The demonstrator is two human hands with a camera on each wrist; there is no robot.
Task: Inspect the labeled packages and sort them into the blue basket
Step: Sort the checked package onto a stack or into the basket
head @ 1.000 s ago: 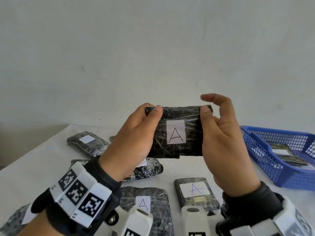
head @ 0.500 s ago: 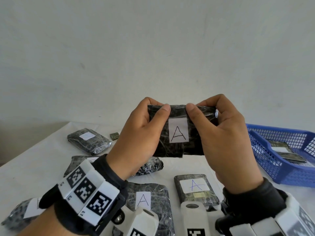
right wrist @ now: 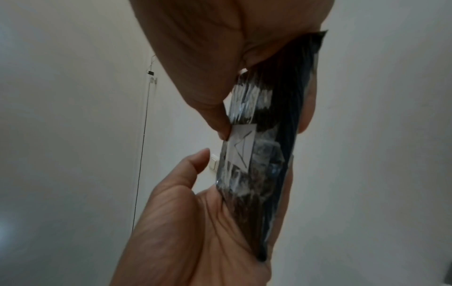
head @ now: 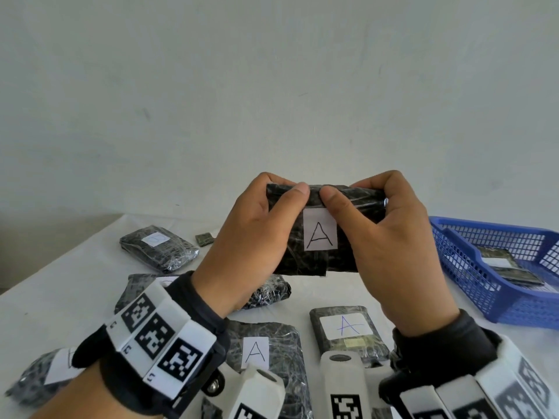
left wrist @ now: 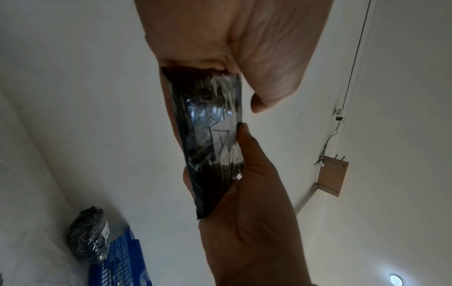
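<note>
I hold a black plastic-wrapped package (head: pixel 320 234) upright in the air with both hands, its white label marked "A" facing me. My left hand (head: pixel 281 192) grips its left end and my right hand (head: pixel 363 189) its right end, the two thumbs almost touching on the top edge above the label. The wrist views show the same package (left wrist: pixel 208 123) (right wrist: pixel 274 154) edge-on, pinched between thumbs and fingers. The blue basket (head: pixel 496 294) stands on the table at the right with a labeled package (head: pixel 508 267) inside.
Several more wrapped packages lie on the white table below my hands: two marked "A" (head: pixel 348 328) (head: pixel 257 352), one at the back left (head: pixel 157 246), one under my left wrist (head: pixel 266 291). A small dark square (head: pixel 204 238) lies near the back.
My right thumb has slid left along the package's top edge to meet the left thumb, and my right fingers have curled over the top. The package stays raised.
</note>
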